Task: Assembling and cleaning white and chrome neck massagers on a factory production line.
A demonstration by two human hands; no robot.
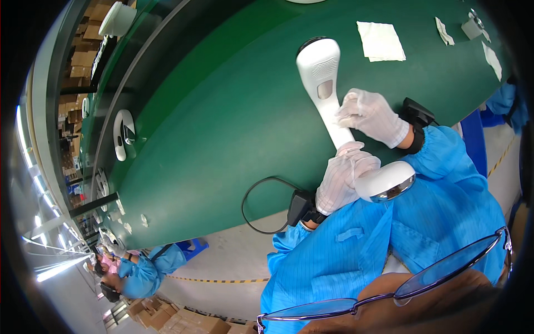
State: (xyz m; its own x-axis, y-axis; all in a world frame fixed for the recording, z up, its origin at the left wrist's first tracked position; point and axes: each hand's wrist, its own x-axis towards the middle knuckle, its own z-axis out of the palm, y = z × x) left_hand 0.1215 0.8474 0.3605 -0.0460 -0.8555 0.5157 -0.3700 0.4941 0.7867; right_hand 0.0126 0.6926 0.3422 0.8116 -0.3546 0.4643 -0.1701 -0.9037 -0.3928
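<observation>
A long, curved white handheld device (pixel 328 83), like a massager, lies slantwise across my hands. Its far end has a dark rim, with a ribbed patch and a grey panel below; the near end curls round to a glossy dark face. My left hand (pixel 345 175), in a thin white glove, is wrapped round the handle close to the near end. Against the handle's middle, the bunched, gloved fingers of my right hand (pixel 370 117) press together. Whether they pinch a bit of white cloth cannot be made out. Both wrists wear black bands with black boxes.
A folded white cloth (pixel 381 42) lies beyond my right hand, with a crumpled cloth (pixel 444 31) and a small metal-topped container (pixel 473 26) farther right. Another curved white device (pixel 122 135) rests across the green table (pixel 211 139). A co-worker in blue (pixel 142 275) sits at left.
</observation>
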